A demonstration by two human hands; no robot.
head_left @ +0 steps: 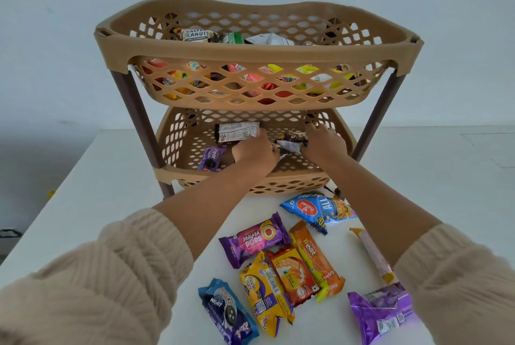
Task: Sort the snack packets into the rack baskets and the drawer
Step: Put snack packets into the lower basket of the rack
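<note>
A tan two-tier plastic rack stands on the white table. Its upper basket [259,50] holds several snack packets. Both my hands reach into the lower basket [178,135]. My left hand [255,150] pinches the corner of a black-and-white packet [237,131]. My right hand [323,143] grips a dark brown crumpled packet [292,141]. A purple Treat packet [212,158] lies at the lower basket's left front. Loose packets lie on the table in front: Jim Jam Pops [255,238], orange Treat [316,256], yellow Marie Light [266,291], blue Bounce [227,312].
A blue Haldiram's bag [317,209] lies by the rack's right front leg. A purple packet [381,312] and a long pale packet [372,254] lie under my right forearm. A red-orange biscuit packet [294,273] sits among the loose ones. A white wall stands behind the rack.
</note>
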